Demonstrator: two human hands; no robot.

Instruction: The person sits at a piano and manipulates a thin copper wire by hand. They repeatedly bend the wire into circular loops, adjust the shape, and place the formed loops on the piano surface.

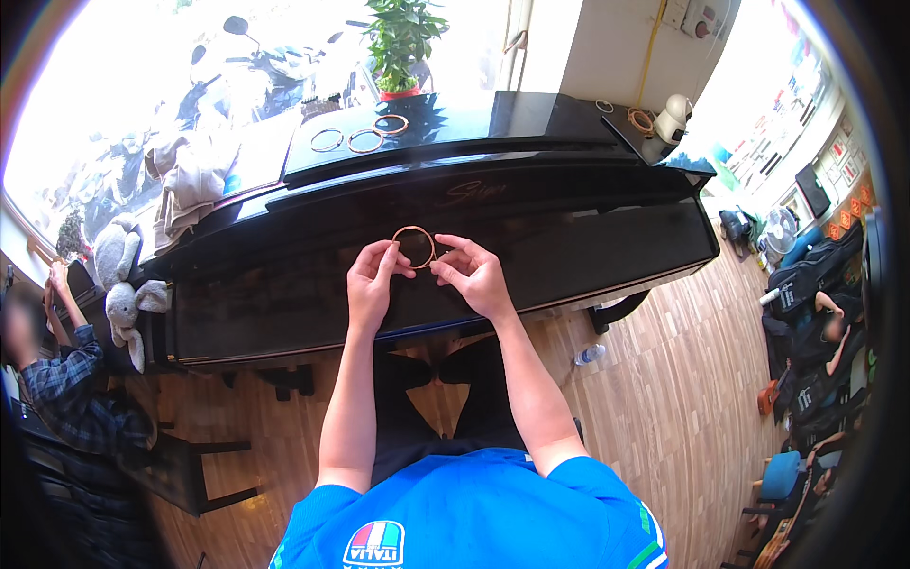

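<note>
A ring-shaped coil of thin copper-coloured wire (413,228) is held up between my two hands, in front of the black piano (588,237). My left hand (374,277) pinches its left side between thumb and fingers. On the lower right side, my right hand (479,280) grips it with thumb and fingertips. Lying on the piano's top are several more coils: a silvery one (327,130) and two copper-coloured ones (365,152) side by side. Whether the held coil has a loose end is too small to tell.
A potted plant (403,47) stands behind the piano. A white camera-like device (674,119) sits at its right end, a grey plush rabbit (123,299) at its left. Another person in a plaid shirt (66,370) is at far left. A plastic bottle (590,355) lies on the floor.
</note>
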